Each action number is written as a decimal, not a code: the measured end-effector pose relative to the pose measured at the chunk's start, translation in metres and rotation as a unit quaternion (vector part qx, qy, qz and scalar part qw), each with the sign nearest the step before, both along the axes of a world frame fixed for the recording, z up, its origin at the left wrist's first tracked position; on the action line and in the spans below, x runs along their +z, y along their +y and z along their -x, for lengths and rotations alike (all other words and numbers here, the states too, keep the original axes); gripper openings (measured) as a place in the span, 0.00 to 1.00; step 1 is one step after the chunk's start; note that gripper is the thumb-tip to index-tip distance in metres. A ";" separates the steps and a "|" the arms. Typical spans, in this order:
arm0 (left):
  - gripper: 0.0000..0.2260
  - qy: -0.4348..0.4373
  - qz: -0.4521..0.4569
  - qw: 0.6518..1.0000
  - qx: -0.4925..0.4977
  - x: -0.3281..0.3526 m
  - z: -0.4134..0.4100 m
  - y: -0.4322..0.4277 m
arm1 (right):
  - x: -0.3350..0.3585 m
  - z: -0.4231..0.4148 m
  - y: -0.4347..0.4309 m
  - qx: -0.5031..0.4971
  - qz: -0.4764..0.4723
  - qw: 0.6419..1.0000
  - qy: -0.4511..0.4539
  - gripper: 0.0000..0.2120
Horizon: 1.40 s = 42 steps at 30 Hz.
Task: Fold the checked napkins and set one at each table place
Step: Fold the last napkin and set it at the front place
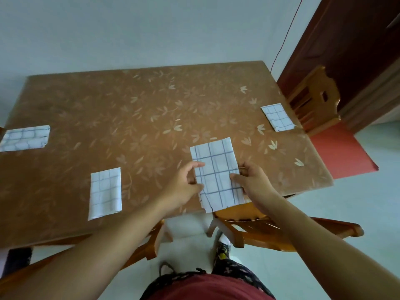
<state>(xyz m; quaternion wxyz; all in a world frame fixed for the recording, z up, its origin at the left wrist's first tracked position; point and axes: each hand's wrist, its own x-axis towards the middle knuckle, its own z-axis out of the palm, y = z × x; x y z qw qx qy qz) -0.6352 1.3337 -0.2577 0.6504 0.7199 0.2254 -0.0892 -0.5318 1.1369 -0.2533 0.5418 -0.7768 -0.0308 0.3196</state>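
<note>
while both grips pinch a folded napkin at the near edge

as i look down through the head camera, the left grip point(184, 185) is clamped on the left edge of a folded checked napkin point(216, 167), thumb on top and fingers curled beside it. the right grip point(253, 180) is clamped on the opposite edge, thumb pressed on the cloth. this napkin points lengthwise away from me on the right part of the table point(134, 109), and its near end juts past the table's near edge, above a wooden chair point(259, 231). whether it lies flat or is slightly lifted i cannot tell.

outward from there, a second napkin point(106, 192) lies flat on the near side to my left, well apart from the held one. a third napkin point(25, 137) lies at the table's left end, and a fourth napkin point(278, 117) at the right end, just in front of another chair point(313, 100). the table wears a brown leaf-patterned cover. beyond the right end are a dark door point(350, 44) and a red patch point(339, 152) on the pale floor.
</note>
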 end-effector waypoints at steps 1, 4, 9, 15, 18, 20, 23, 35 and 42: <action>0.28 0.014 0.011 1.000 -0.005 -0.007 -0.005 -0.004 | -0.006 -0.006 -0.004 0.023 0.023 0.999 -0.004 0.10; 0.31 0.049 0.006 0.999 -0.011 -0.032 -0.029 -0.015 | -0.030 -0.035 -0.019 0.081 0.063 0.995 0.007 0.14; 0.27 0.069 -0.059 0.996 0.000 -0.067 -0.074 -0.041 | -0.060 -0.079 -0.039 0.144 0.089 0.986 0.003 0.31; 0.19 0.110 -0.097 0.989 0.026 -0.123 -0.122 -0.070 | -0.113 -0.132 -0.053 0.199 0.173 0.964 -0.022 0.20; 0.23 0.117 -0.104 0.988 -0.015 -0.146 -0.139 -0.077 | -0.141 -0.150 -0.055 0.251 0.223 0.941 -0.042 0.18; 0.27 0.126 -0.137 0.982 -0.038 -0.160 -0.148 -0.080 | -0.157 -0.160 -0.055 0.281 0.238 0.927 -0.069 0.20; 0.29 0.130 -0.180 0.974 -0.052 -0.181 -0.155 -0.083 | -0.175 -0.173 -0.056 0.306 0.256 0.912 -0.092 0.25; 0.27 0.014 -0.510 0.852 -0.117 -0.205 -0.165 -0.097 | -0.192 -0.203 -0.057 0.464 0.303 0.750 -0.360 0.32; 0.47 0.087 -0.524 0.807 -0.259 -0.246 -0.182 -0.085 | -0.240 -0.228 -0.049 0.579 0.321 0.602 -0.447 0.43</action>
